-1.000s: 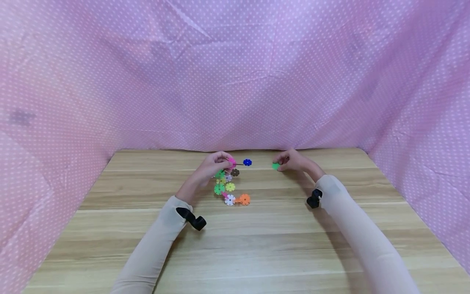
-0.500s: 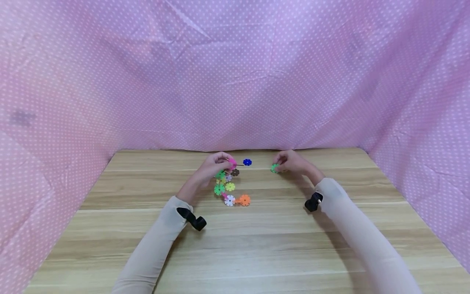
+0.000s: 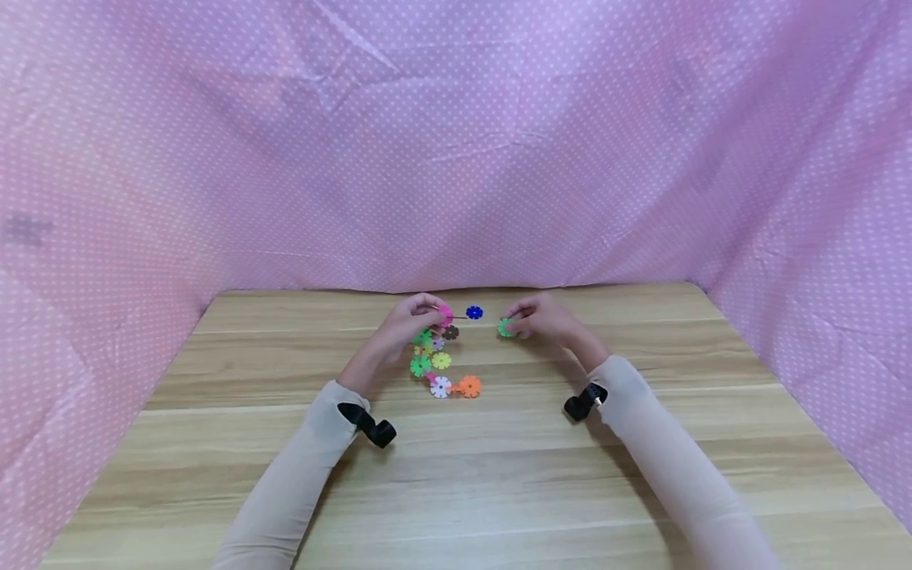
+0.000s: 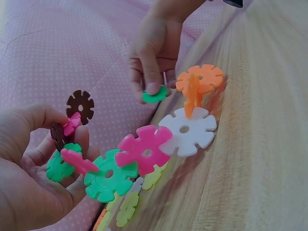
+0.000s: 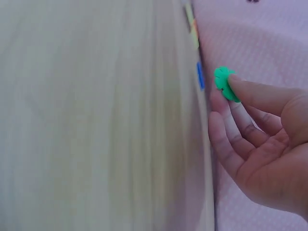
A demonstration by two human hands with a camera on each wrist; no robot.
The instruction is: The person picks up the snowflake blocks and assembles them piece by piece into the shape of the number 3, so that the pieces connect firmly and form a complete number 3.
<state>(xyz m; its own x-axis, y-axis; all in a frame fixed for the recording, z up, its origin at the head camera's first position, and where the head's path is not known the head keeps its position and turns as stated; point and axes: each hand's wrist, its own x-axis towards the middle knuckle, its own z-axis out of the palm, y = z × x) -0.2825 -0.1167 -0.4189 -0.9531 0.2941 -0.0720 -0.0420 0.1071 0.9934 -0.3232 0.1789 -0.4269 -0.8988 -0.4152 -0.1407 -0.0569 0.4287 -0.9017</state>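
Observation:
My left hand (image 3: 404, 326) pinches a pink notched plastic disc (image 4: 73, 123) near one end of a chain of interlocked discs. Brown discs (image 4: 81, 107) sit on either side of that pink one. The chain runs on through green, pink and a white disc (image 4: 196, 135) to orange discs (image 4: 204, 77) at its other end. Between thumb and fingers, my right hand (image 3: 547, 318) holds a loose green disc (image 5: 223, 82). It is to the right of the chain, apart from it. The left palm and fingers partly hide the nearest discs.
Several loose discs lie on the wooden table (image 3: 456, 491): a blue disc (image 3: 474, 313) between the hands, a yellow disc (image 3: 442, 361) beside the chain, and others partly behind it. A pink dotted cloth (image 3: 463, 158) hangs along the table's back and sides.
My right hand has moved left with the green disc, closer to the blue disc and the chain. The left hand keeps its hold, hardly moving.

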